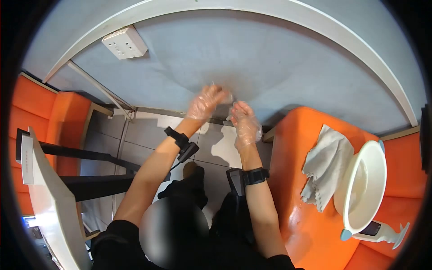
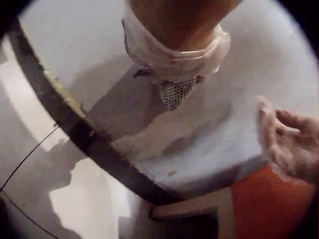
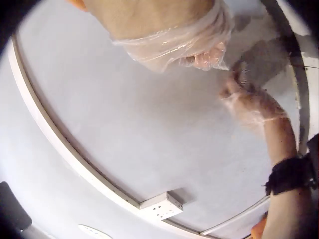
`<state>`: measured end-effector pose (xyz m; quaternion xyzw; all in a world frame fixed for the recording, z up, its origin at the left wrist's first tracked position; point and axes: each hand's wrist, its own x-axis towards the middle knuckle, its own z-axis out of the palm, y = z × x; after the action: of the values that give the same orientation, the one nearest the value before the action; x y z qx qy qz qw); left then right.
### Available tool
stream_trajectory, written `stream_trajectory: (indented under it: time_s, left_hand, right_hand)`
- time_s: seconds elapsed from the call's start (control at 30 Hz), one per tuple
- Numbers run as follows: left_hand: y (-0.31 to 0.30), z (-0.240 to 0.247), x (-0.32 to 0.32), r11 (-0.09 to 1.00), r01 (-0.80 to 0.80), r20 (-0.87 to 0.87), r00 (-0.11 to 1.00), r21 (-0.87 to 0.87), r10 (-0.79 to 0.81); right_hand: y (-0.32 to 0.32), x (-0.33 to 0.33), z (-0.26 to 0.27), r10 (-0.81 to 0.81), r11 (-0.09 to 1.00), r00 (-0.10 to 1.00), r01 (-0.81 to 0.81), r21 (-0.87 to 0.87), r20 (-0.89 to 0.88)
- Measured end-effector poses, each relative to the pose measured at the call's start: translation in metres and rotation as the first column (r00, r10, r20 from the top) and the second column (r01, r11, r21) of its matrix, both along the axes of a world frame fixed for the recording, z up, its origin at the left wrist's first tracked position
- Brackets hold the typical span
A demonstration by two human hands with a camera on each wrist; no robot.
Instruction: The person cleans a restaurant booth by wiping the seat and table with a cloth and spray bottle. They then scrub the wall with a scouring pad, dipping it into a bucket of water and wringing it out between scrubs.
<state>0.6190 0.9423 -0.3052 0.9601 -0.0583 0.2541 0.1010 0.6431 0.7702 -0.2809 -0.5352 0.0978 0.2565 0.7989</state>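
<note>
Both hands wear clear plastic gloves and are held up close to the pale grey-blue wall panel [image 1: 216, 49]. My left hand [image 1: 204, 103], blurred in the head view, grips a small grey piece with a mesh-like dotted surface [image 2: 177, 94]. Most of that piece is hidden behind the hand and glove, and its kind cannot be told. A bit of the same grey piece [image 3: 244, 74] shows at the left fingers in the right wrist view. My right hand [image 1: 246, 126] is just to the right, its fingers loosely bent and nothing in them.
On the orange seat [image 1: 292, 189] at the right lie a grey cloth [image 1: 326, 162] and a tilted white basin [image 1: 380, 180], with a white handled tool [image 1: 382, 233] beside it. A socket box [image 1: 125, 43] sits on the wall. A white table [image 1: 49, 202] stands left.
</note>
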Motion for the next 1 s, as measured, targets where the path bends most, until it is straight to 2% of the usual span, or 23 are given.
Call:
stream_trajectory:
  time_s: [0.03, 0.07, 0.1, 0.13, 0.17, 0.23, 0.27, 0.33, 0.37, 0.43, 0.47, 0.53, 0.57, 0.63, 0.67, 0.7, 0.73, 0.77, 0.8, 0.83, 0.87, 0.97, 1.0]
  left_hand:
    - [0.002, -0.020, -0.006, 0.999, -0.033, -0.202, 0.978, 0.043, 0.041]
    - [0.003, -0.033, -0.014, 0.998, -0.035, -0.198, 0.979, 0.051, 0.044]
    - [0.005, -0.044, -0.024, 0.970, -0.185, -0.302, 0.944, -0.157, 0.131]
    - [0.010, -0.057, -0.029, 0.875, -0.343, -0.419, 0.889, -0.341, 0.185]
    - [0.021, -0.073, -0.033, 0.877, -0.342, -0.420, 0.888, -0.337, 0.185]
    - [0.041, -0.093, -0.035, 0.680, -0.660, -0.401, 0.744, -0.319, 0.534]
    - [0.046, -0.098, -0.036, 0.678, -0.666, -0.408, 0.738, -0.310, 0.538]
    - [0.051, -0.080, -0.035, 0.446, -0.447, -0.110, 0.791, -0.776, 0.602]
    - [0.049, -0.075, -0.031, 0.270, -0.288, -0.081, 0.807, -0.919, 0.585]
    - [0.026, -0.058, -0.022, 0.312, -0.253, 0.014, 0.757, -0.916, 0.654]
    - [0.028, -0.088, -0.020, 0.473, -0.234, 0.153, 0.750, -0.849, 0.644]
    - [0.012, -0.116, -0.015, 0.579, -0.388, 0.087, 0.774, -0.717, 0.627]
    - [0.009, -0.133, -0.007, 0.530, -0.447, 0.000, 0.764, -0.720, 0.645]
    - [0.002, -0.157, 0.000, 0.490, -0.452, 0.024, 0.716, -0.746, 0.697]
    - [0.002, -0.168, 0.001, 0.438, -0.536, -0.067, 0.684, -0.721, 0.726]
    - [0.002, -0.180, -0.001, 0.037, -0.472, -0.330, 0.667, -0.881, 0.668]
    - [0.006, -0.197, 0.001, -0.386, -0.380, -0.537, 0.680, -0.840, 0.499]
    - [0.029, -0.265, 0.011, -0.649, -0.296, -0.655, 0.626, -0.701, 0.423]
    - [0.044, -0.278, 0.009, -0.645, -0.292, -0.648, 0.634, -0.706, 0.422]
    - [0.058, -0.284, 0.001, 0.128, -0.676, -0.621, 0.724, -0.726, 0.300]
    - [0.066, -0.287, -0.003, 0.841, -0.463, -0.684, 0.711, -0.281, 0.164]
    - [0.038, -0.146, -0.004, 0.784, -0.503, -0.766, 0.640, -0.363, 0.056]
    - [0.029, -0.130, -0.008, 0.780, -0.496, -0.665, 0.733, -0.381, 0.141]
  right_hand:
    - [0.000, -0.001, -0.002, -0.012, 1.000, 1.000, 0.012, 0.014, -0.017]
    - [0.000, -0.001, -0.005, -0.023, 0.999, 0.999, 0.024, 0.029, -0.031]
    - [-0.001, -0.001, -0.011, -0.021, 0.999, 0.999, 0.022, 0.037, -0.027]
    - [-0.004, -0.002, -0.018, -0.014, 0.999, 0.999, 0.016, 0.041, -0.035]
    - [-0.006, -0.004, -0.026, -0.010, 0.999, 0.999, 0.012, 0.041, -0.046]
    - [-0.008, -0.007, -0.038, -0.029, 0.999, 0.996, 0.031, 0.021, -0.089]
    - [-0.007, -0.009, -0.044, -0.040, 0.999, 0.990, 0.040, -0.007, -0.136]
    - [0.000, -0.006, -0.057, -0.034, 0.999, 0.981, 0.042, 0.035, -0.193]
    - [0.000, -0.007, -0.062, -0.036, 0.996, 0.971, 0.053, 0.067, -0.236]
    - [-0.002, -0.004, -0.052, -0.042, 0.992, 0.970, 0.070, 0.109, -0.238]
    - [-0.003, 0.000, -0.047, -0.053, 0.985, 0.971, 0.089, 0.150, -0.231]
    - [-0.007, 0.001, -0.049, -0.073, 0.981, 0.969, 0.112, 0.156, -0.236]
    - [-0.009, 0.002, -0.050, -0.092, 0.977, 0.966, 0.134, 0.164, -0.242]
    - [-0.010, 0.004, -0.055, -0.107, 0.976, 0.962, 0.150, 0.159, -0.250]
    - [-0.010, 0.004, -0.056, -0.118, 0.975, 0.959, 0.161, 0.153, -0.256]
    - [-0.009, 0.002, -0.057, -0.122, 0.973, 0.959, 0.166, 0.158, -0.254]
    - [-0.009, 0.001, -0.058, -0.093, 0.981, 0.965, 0.131, 0.141, -0.245]
    - [-0.008, 0.002, -0.060, -0.065, 0.988, 0.971, 0.095, 0.124, -0.231]
    - [-0.008, 0.003, -0.065, -0.068, 0.987, 0.973, 0.098, 0.128, -0.222]
    - [-0.006, 0.003, -0.073, -0.006, 0.985, 0.970, 0.047, 0.164, -0.244]
    - [-0.005, 0.004, -0.083, 0.056, 0.979, 0.962, 0.000, 0.202, -0.268]
    - [-0.002, 0.006, -0.110, 0.110, 0.968, 0.938, -0.027, 0.248, -0.329]
    - [-0.001, 0.009, -0.114, 0.104, 0.970, 0.920, -0.009, 0.245, -0.378]
